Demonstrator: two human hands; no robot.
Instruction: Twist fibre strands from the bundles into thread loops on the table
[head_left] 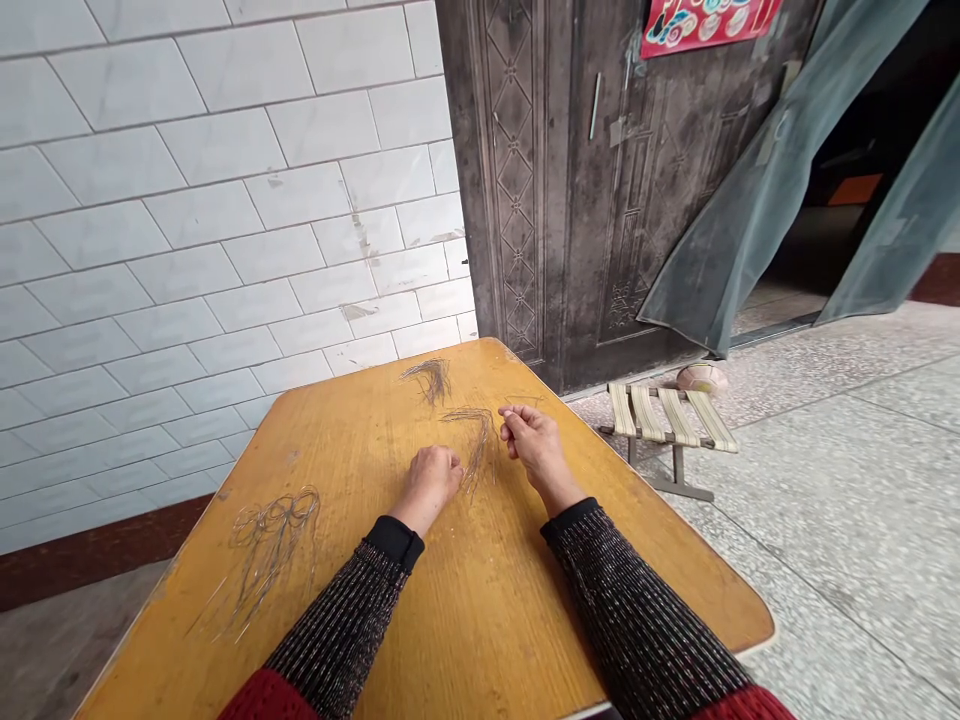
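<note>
My left hand is closed over the wooden table, its fingertips curled in near the lower left side of a small heap of thin bent wires. Across that heap, my right hand has thumb and forefinger pinched together. Whatever either hand grips is too fine or too hidden to make out. Farther back lies a second bunch of bent wires. Toward the table's left edge rests a bundle of wires with looped, twisted ends, their straight tails pointing toward me. A thin strand lies just beyond my right hand.
The yellow wooden table reaches toward a white tiled wall and a dark carved door. Right of it stand a low strapped stool and a pale round object. A grey-green curtain hangs at the doorway.
</note>
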